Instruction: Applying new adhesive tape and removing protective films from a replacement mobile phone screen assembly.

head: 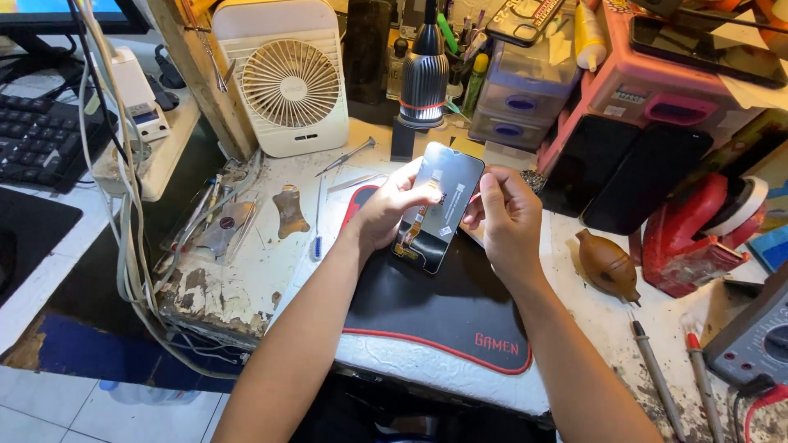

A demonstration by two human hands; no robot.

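Between both hands, dark phone screen panel (pixel 439 205), flex cable exposed

The phone screen panel (pixel 439 205) has a glossy black back with a copper-toned flex strip. Under it lies a matt black cloth mat (pixel 435 303) edged in red, on a rough, chipped white-painted benchtop (pixel 246 279); the fan (pixel 289 78) is smooth cream plastic

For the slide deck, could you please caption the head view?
Left hand and right hand hold a phone screen over a black mat, fan behind.
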